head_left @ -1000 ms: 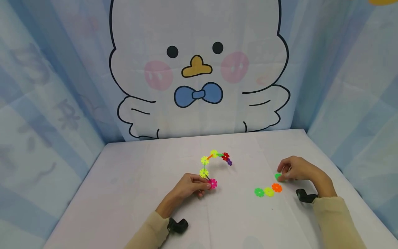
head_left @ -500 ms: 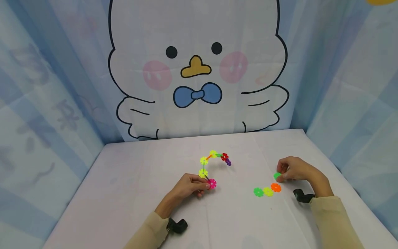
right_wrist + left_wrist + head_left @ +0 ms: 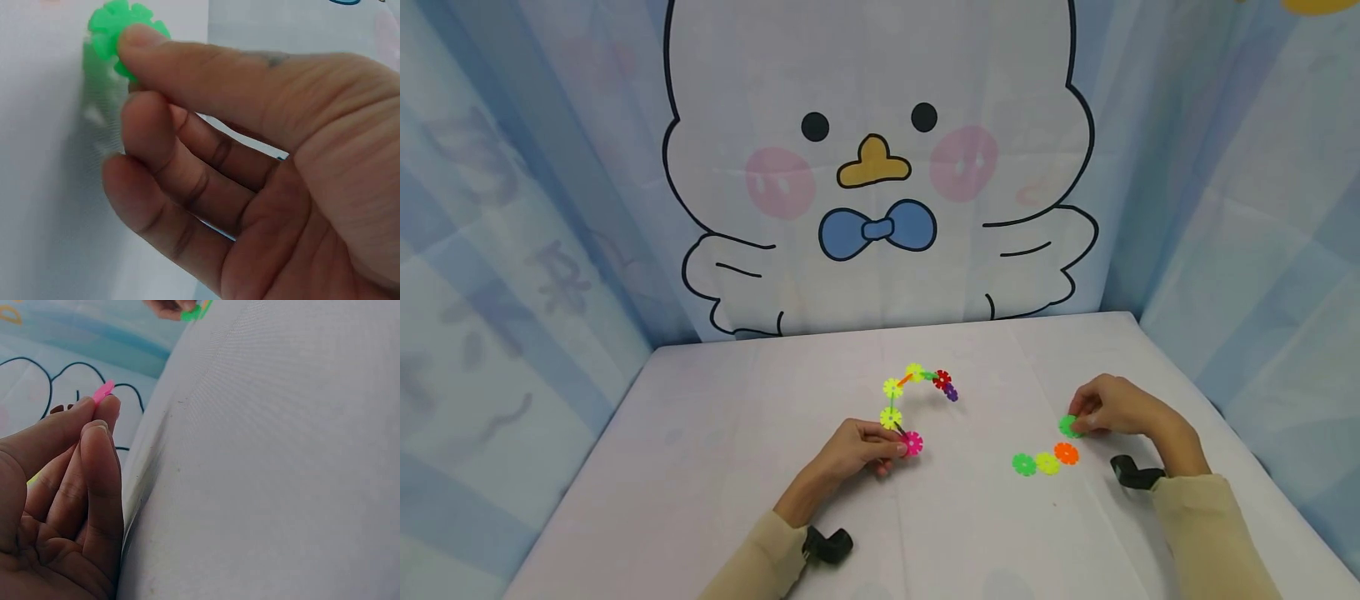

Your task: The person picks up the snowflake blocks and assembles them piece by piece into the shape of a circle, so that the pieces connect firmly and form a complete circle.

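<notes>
- Head view, lower centre: left hand [image 3: 857, 450] pinching the pink snowflake disc [image 3: 913, 443] at the near end of a curved chain of interlocked discs [image 3: 892, 388]. Chain arcs up through the middle of the frame, tipped by a purple disc [image 3: 952, 392].
- Head view, right: right hand [image 3: 1120, 406] pinching a green snowflake disc [image 3: 1066, 427]. Below it, on the white-covered table [image 3: 700, 458], loose green disc [image 3: 1024, 464], yellow disc [image 3: 1047, 463], orange disc [image 3: 1066, 453], side by side.
- Left wrist view: pink disc upper left, between thumb and fingertip.
- Right wrist view: held green disc upper left, under thumb; lower fingers bent, apart from it.
</notes>
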Demonstrator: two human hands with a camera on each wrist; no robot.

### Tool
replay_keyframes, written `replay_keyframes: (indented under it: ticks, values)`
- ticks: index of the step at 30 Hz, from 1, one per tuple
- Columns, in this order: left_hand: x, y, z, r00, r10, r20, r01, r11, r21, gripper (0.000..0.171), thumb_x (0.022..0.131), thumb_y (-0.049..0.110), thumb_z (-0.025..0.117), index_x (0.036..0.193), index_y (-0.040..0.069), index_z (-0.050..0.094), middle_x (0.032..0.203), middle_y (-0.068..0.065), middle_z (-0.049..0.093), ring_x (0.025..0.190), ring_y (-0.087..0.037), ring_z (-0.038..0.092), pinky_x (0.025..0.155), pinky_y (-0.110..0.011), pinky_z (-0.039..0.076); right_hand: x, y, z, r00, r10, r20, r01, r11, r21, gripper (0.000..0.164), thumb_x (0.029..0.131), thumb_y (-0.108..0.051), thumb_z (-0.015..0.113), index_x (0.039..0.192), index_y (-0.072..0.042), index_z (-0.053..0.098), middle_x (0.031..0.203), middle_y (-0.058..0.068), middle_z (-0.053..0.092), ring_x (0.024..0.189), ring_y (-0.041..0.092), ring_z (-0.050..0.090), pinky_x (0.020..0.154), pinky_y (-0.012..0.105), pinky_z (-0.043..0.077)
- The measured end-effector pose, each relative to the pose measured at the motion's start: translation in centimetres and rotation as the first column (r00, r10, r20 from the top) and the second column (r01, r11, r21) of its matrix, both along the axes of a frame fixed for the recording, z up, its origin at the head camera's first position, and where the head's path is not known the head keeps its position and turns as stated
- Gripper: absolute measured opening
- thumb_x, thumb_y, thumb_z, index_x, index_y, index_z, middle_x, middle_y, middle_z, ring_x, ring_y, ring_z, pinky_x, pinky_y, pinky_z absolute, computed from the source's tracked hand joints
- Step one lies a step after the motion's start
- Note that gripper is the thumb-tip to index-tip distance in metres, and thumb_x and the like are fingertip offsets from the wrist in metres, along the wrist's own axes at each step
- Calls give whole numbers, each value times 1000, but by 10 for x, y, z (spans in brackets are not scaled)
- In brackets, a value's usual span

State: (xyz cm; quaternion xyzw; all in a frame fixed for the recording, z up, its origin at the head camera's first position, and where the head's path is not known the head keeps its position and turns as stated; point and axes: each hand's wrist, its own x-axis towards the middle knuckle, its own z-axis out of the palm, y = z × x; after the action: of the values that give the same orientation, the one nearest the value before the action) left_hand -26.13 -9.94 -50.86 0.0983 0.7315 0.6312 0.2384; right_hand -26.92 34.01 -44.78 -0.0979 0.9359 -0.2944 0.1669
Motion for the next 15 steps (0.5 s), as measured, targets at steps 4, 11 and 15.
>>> replay_keyframes:
  ticks: [4, 11, 15]
  values:
    - [0, 0, 0, 1000, 1, -1, -1, 1000, 3, 25, 93, 14, 82, 110, -3, 78, 80, -1, 77, 64, -8, 64, 64, -22, 56, 1, -2, 0, 998, 67, -11, -67, 997, -33, 10, 94, -15, 78, 96, -5, 76, 72, 0, 64, 64, 15, 55, 61, 25, 48]
    - [0, 0, 0, 1000, 3, 3, -3, 1000, 5, 25, 93, 15, 82, 111, -2, 79, 80, 0, 77, 65, -8, 64, 64, -22, 56, -3, -21, -2, 993, 107, -41, -111, 988, -112, 13, 96, -18, 77, 98, -5, 74, 72, 1, 65, 63, 15, 58, 61, 25, 51]
    - [1, 1, 1, 1000, 4, 5, -4, 1000, 5, 25, 93, 16, 82, 111, -2, 79, 80, 0, 77, 65, -8, 64, 64, -22, 56, -5, -39, -2, 987, 144, -69, -154, 974, -165, 15, 96, -18, 77, 100, -4, 74, 72, 5, 67, 61, 14, 58, 62, 25, 51]
